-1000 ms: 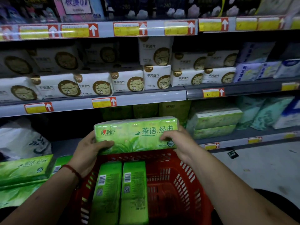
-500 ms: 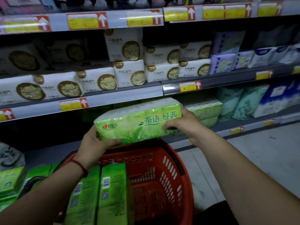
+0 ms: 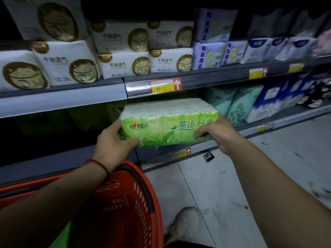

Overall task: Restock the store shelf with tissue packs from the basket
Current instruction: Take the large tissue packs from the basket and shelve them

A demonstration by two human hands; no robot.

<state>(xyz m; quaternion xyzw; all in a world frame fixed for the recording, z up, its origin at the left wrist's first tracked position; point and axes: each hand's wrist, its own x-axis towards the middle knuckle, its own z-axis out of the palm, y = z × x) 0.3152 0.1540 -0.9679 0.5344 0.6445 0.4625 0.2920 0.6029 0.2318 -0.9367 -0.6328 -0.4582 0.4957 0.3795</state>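
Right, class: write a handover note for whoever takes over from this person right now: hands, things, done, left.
Left hand grips the green tissue pack at its left end; right hand grips its right end.
Pack is at the mouth of the lower shelf, not yet set down.
Red basket is below the left arm; something green shows inside.
Left: shelve this pack, then check the basket for more.
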